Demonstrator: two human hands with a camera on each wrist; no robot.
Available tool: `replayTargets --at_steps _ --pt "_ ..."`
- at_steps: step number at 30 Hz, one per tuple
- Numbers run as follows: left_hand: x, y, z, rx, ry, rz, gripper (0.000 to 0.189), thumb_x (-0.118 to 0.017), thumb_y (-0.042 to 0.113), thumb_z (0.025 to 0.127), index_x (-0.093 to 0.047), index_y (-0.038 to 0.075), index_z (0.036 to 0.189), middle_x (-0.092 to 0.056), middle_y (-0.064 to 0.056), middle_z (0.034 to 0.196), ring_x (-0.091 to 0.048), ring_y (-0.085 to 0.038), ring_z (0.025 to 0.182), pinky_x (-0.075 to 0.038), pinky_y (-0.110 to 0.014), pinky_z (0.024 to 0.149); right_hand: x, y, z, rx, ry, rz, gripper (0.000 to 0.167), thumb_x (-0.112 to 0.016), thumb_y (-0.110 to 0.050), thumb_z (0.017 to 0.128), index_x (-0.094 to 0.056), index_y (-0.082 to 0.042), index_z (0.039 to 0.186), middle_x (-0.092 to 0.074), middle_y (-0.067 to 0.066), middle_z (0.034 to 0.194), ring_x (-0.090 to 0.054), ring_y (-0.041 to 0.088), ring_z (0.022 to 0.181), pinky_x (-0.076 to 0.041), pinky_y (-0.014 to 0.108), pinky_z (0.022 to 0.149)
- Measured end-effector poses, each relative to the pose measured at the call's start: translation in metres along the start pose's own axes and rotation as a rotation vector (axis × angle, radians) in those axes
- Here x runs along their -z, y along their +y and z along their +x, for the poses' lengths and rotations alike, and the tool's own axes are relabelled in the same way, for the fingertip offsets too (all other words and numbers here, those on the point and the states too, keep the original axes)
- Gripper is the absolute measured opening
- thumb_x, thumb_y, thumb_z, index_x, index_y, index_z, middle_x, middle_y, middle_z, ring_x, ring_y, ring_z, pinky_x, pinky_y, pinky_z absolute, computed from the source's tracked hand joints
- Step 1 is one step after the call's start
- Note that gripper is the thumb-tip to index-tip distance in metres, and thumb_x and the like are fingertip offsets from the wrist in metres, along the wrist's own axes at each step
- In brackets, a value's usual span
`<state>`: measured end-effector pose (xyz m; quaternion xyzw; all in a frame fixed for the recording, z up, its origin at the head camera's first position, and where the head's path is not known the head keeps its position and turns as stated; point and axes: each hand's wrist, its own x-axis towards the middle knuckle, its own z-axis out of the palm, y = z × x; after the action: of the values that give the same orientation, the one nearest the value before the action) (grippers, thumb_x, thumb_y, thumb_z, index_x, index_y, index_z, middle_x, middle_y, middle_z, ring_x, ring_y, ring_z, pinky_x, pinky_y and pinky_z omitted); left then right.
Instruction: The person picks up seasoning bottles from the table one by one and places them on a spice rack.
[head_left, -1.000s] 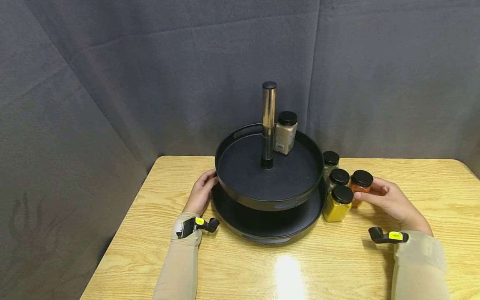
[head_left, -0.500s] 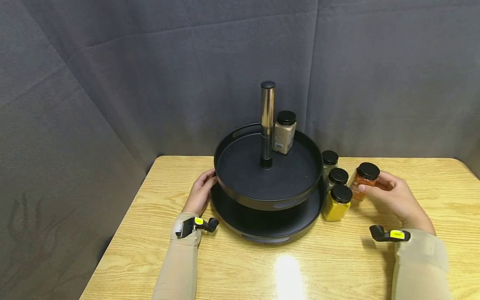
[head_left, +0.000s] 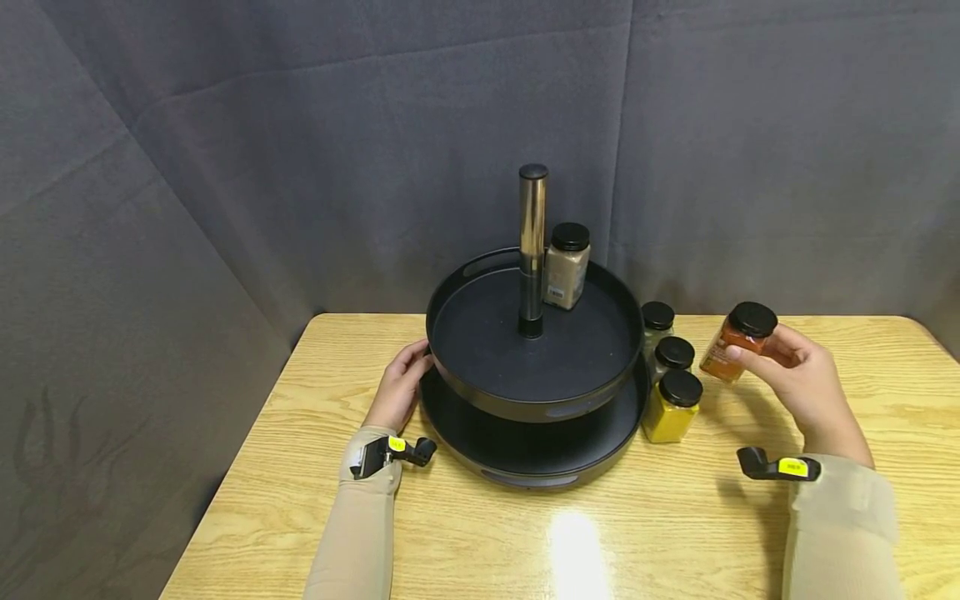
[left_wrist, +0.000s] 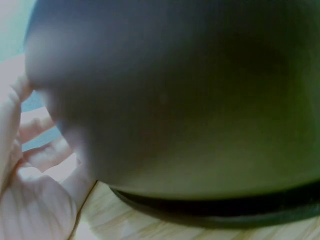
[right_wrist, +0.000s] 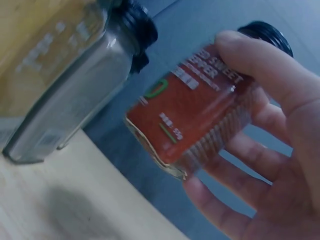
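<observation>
- Four fingers and thumb of the right hand [head_left: 804, 385] grip the square, black-lidded clear jar of red contents [head_left: 738, 340], tilted;
- it has just risen off the wooden bench [head_left: 480, 542], seemingly freeing it from three black-lidded square jars [head_left: 669, 419];
- the left hand [head_left: 397, 387], fingers nearly straight, touches the round black two-tier tray [head_left: 487, 350].

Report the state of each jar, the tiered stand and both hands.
Red jar: capped, tilted, held off the table
Yellow jar: capped, upright on the table
Middle jar: capped, upright, behind yellow jar
Rear jar: capped, upright, partly hidden
Beige jar: capped, upright on the upper tray
Tiered stand: standing on the table
Left hand: touching the tiered stand
Right hand: holding red jar
</observation>
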<state>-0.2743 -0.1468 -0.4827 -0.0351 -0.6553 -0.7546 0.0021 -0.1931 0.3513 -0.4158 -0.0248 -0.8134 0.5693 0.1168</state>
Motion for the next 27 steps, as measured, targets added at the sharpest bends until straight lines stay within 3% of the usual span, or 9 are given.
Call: replayTargets --at_steps 5,12,18,27 --pt "0.000 0.000 0.000 0.001 0.000 0.000 0.039 -0.051 0.004 0.103 -0.051 -0.006 0.141 -0.055 -0.013 0.136 -0.058 -0.008 0.110 -0.050 -0.021 0.093 -0.002 -0.010 0.000 -0.019 0.083 -0.017 0.034 -0.076 -0.023 0.093 -0.067 -0.017 0.126 -0.065 -0.024 0.091 -0.056 0.001 0.095 -0.040 0.018 0.076" --pt "-0.001 0.000 0.000 0.007 0.011 0.003 0.038 -0.051 0.004 0.103 -0.051 -0.006 0.140 -0.057 -0.010 0.132 -0.058 -0.006 0.108 -0.049 -0.020 0.093 -0.011 -0.021 0.003 -0.038 0.128 0.004 0.037 -0.078 -0.026 0.091 -0.068 -0.018 0.126 -0.067 -0.025 0.091 -0.059 0.001 0.093 -0.040 0.020 0.075" --pt "-0.002 0.001 0.000 0.010 0.007 0.007 0.039 -0.051 0.004 0.103 -0.051 -0.006 0.141 -0.055 -0.013 0.136 -0.058 -0.006 0.110 -0.048 -0.019 0.094 -0.022 -0.032 0.005 0.020 0.195 0.031 0.029 -0.080 -0.021 0.089 -0.073 -0.019 0.118 -0.068 -0.021 0.085 -0.059 0.002 0.086 -0.037 0.022 0.072" --pt "-0.002 0.001 0.000 0.001 0.015 0.008 0.039 -0.051 0.002 0.102 -0.051 -0.006 0.140 -0.054 -0.015 0.138 -0.057 -0.006 0.112 -0.048 -0.020 0.096 -0.033 -0.052 0.003 0.011 0.257 0.037 0.035 -0.079 -0.022 0.090 -0.070 -0.015 0.123 -0.065 -0.025 0.085 -0.056 0.003 0.100 -0.035 0.024 0.086"
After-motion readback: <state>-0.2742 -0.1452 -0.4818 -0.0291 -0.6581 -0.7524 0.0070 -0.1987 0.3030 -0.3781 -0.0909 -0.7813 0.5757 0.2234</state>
